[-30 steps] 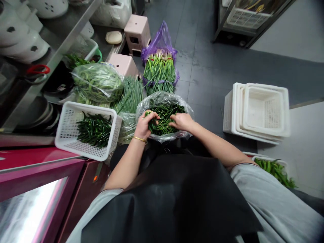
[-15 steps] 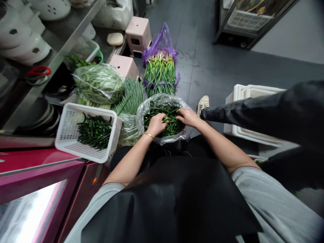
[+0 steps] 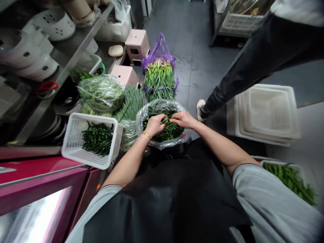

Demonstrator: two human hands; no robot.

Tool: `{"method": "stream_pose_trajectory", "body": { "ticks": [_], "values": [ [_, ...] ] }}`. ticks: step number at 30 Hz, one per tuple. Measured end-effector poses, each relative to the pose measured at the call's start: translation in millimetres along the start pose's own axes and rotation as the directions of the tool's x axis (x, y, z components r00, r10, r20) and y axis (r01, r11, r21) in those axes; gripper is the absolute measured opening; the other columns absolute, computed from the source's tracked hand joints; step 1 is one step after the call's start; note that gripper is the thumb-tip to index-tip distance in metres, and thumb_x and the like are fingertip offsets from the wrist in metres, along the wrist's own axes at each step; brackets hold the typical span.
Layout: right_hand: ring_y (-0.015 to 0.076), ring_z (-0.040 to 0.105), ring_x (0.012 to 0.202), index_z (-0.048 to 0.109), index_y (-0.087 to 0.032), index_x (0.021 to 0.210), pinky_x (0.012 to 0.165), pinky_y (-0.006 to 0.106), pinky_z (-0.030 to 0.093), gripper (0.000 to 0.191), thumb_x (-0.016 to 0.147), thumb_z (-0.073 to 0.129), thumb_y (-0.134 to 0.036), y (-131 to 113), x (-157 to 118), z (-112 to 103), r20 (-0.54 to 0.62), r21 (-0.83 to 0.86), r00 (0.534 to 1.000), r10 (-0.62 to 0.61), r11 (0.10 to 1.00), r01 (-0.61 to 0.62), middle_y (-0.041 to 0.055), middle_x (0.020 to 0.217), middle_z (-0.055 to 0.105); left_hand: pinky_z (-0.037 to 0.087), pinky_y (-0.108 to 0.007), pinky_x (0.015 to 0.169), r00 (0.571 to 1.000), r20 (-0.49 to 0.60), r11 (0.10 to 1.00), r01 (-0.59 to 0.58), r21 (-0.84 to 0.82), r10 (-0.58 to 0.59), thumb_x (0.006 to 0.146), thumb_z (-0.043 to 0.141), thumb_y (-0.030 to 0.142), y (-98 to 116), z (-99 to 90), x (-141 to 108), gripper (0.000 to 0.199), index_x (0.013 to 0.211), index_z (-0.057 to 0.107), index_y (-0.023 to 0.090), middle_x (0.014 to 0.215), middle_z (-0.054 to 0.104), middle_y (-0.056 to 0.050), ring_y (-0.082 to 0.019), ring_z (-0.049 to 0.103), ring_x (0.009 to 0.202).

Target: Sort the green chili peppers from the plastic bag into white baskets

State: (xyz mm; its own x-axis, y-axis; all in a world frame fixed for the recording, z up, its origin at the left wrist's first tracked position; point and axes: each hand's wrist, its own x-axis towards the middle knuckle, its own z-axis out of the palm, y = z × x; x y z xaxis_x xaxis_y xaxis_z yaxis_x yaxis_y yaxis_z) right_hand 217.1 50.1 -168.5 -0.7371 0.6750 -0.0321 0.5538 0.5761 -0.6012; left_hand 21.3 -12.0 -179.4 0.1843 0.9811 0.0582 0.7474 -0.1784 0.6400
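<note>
Over the clear plastic bag (image 3: 141, 116) of thin dark green chili peppers (image 3: 168, 132), my two hands meet. My left hand (image 3: 155, 125), with a gold bracelet at the wrist, is closed around a green chili pepper (image 3: 164, 120) whose end pokes out past the thumb. Thumb and fingertips of my right hand (image 3: 184, 120) are pinched at that pepper's right end, seemingly at the stem. To the left stands a white slotted basket (image 3: 73, 148) partly filled with loose dark green chili peppers (image 3: 98, 139).
Beyond the bag lie scallions (image 3: 159, 79) in a purple bag (image 3: 162, 47). Bagged greens (image 3: 101, 92) and pink stools (image 3: 136, 42) are at left. Another person's leg (image 3: 227, 84) stands at right, near stacked white baskets (image 3: 268, 111) and a basket of green peppers (image 3: 291, 180).
My right hand has moved left from the peppers to the pepper in my left hand. The other person's leg has swung up and away in view, uncovering the white baskets and green peppers.
</note>
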Motion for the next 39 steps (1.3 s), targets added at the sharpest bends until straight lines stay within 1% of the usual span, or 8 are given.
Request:
{"method": "stream_pose_trajectory", "body": {
  "ticks": [4, 7, 12, 17, 24, 29, 34, 39],
  "values": [
    [0.0121, 0.059, 0.063, 0.071, -0.015, 0.109, 0.060, 0.023, 0.043, 0.050, 0.098, 0.034, -0.047, -7.0, 4.4, -23.6, -0.115, 0.276, 0.985, 0.132, 0.956, -0.096, 0.0055, 0.083, 0.070, 0.049, -0.032, 0.086, 0.990, -0.126, 0.978, 0.039, -0.203, -0.065, 0.077, 0.064, 0.025, -0.7, -16.4, 0.4, 0.018, 0.091, 0.070, 0.016, 0.099, 0.073, -0.008, -0.021, 0.066, 0.092],
    [0.0167, 0.063, 0.076, 0.070, -0.019, 0.115, 0.068, 0.026, 0.044, 0.038, 0.096, 0.044, -0.038, -2.5, 6.7, -12.9, 0.051, -0.095, 0.984, 0.168, 0.982, -0.163, 0.0099, 0.103, 0.069, 0.051, -0.029, 0.065, 0.965, -0.095, 0.890, 0.186, -0.417, -0.246, 0.068, 0.065, 0.023, -11.6, -14.6, -7.0, 0.020, 0.086, 0.070, 0.015, 0.097, 0.073, -0.008, -0.018, 0.065, 0.075],
    [0.0231, 0.063, 0.088, 0.068, -0.015, 0.117, 0.073, 0.031, 0.043, 0.039, 0.095, 0.036, -0.019, 7.8, 13.4, 13.7, 0.219, -0.549, 0.937, 0.271, 0.828, -0.112, 0.0169, 0.115, 0.062, 0.027, -0.019, 0.037, 0.857, 0.120, 0.420, 0.362, -0.832, -0.501, 0.062, 0.065, 0.030, -23.0, -16.2, -24.3, 0.017, 0.070, 0.057, 0.017, 0.053, 0.056, 0.003, -0.008, 0.042, 0.040],
    [0.0184, 0.060, 0.091, 0.070, -0.025, 0.114, 0.075, 0.027, 0.042, 0.030, 0.093, 0.052, -0.038, -14.4, 17.3, 5.9, 0.058, -0.297, 0.995, 0.077, 0.953, -0.057, 0.0081, 0.111, 0.061, 0.023, -0.017, 0.038, 0.833, 0.348, 0.034, 0.400, -0.916, -0.429, 0.055, 0.080, 0.029, -9.6, -8.0, -28.1, 0.036, 0.065, 0.048, 0.016, 0.050, 0.043, 0.007, -0.004, 0.039, 0.041],
    [0.0137, 0.058, 0.082, 0.074, -0.016, 0.095, 0.078, 0.024, 0.042, 0.020, 0.090, 0.058, -0.028, -43.2, -1.2, 52.4, -0.127, 0.090, 0.971, 0.204, 0.977, -0.194, 0.0051, 0.088, 0.065, 0.028, -0.020, 0.040, 0.756, 0.161, 0.017, 0.221, -0.975, -0.634, 0.052, 0.082, 0.026, 6.8, 30.0, -24.9, 0.034, 0.070, 0.055, 0.013, 0.050, 0.050, 0.006, -0.005, 0.042, 0.041],
    [0.0109, 0.055, 0.064, 0.072, -0.013, 0.084, 0.066, 0.023, 0.040, 0.024, 0.090, 0.054, -0.029, -33.7, -8.9, 56.0, 0.071, 0.305, 0.978, 0.198, 0.929, -0.210, 0.0002, 0.068, 0.062, 0.030, -0.019, 0.040, 0.727, 0.233, -0.080, 0.240, -0.968, -0.646, 0.056, 0.078, 0.022, -0.7, 22.9, -27.3, 0.029, 0.066, 0.052, 0.014, 0.050, 0.050, 0.006, -0.006, 0.046, 0.043],
    [0.0081, 0.041, 0.047, 0.067, -0.013, 0.077, 0.052, 0.022, 0.035, 0.037, 0.094, 0.046, -0.039, -47.0, -26.8, 45.6, 0.113, 0.511, 0.990, 0.078, 0.850, -0.125, -0.0056, 0.051, 0.046, 0.030, -0.018, 0.039, 0.807, 0.216, -0.093, 0.198, -0.976, -0.550, 0.059, 0.075, 0.024, 9.2, 10.0, -35.5, 0.026, 0.069, 0.054, 0.014, 0.058, 0.056, 0.003, -0.004, 0.044, 0.044],
    [0.0139, 0.061, 0.072, 0.071, -0.016, 0.097, 0.068, 0.024, 0.045, 0.040, 0.093, 0.051, -0.050, -45.4, -20.3, 27.0, 0.181, 0.235, 0.979, -0.090, 0.971, 0.046, 0.0044, 0.081, 0.066, 0.031, -0.017, 0.042, 0.797, 0.333, -0.275, 0.218, -0.936, -0.504, 0.066, 0.064, 0.025, 0.3, -0.2, -44.7, 0.018, 0.066, 0.048, 0.017, 0.057, 0.049, 0.003, -0.006, 0.046, 0.050]
  ]
}}
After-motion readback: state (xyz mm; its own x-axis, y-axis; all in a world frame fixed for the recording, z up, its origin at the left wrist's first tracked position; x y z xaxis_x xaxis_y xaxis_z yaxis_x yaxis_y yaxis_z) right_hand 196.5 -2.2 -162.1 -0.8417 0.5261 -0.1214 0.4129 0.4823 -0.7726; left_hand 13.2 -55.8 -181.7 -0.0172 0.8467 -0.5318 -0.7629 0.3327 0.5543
